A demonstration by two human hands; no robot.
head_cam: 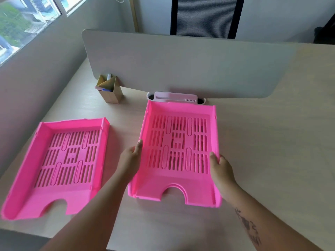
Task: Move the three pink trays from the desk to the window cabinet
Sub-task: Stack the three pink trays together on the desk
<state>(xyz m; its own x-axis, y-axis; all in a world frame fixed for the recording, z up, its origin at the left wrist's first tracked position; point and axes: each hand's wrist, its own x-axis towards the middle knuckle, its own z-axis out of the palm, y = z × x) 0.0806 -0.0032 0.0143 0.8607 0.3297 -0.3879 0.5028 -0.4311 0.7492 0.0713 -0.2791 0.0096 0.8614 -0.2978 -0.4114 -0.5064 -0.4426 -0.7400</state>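
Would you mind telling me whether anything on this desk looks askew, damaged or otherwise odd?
Nothing looks damaged or spilled. The left pink tray sits skewed to the desk edge, its front corner hanging slightly past it. The right pink tray, held at its sides by the left hand and right hand, seems to show a doubled front edge, possibly two stacked.

- bright pink left tray (54, 160), slotted grid floor
- same pink, same slots on right tray (179, 147)
- pale wood-grain surface (272, 142)
- tan pen box (109, 91)
- black-and-white striped chair back (204, 15)
- dark tattoo (248, 227) on right forearm
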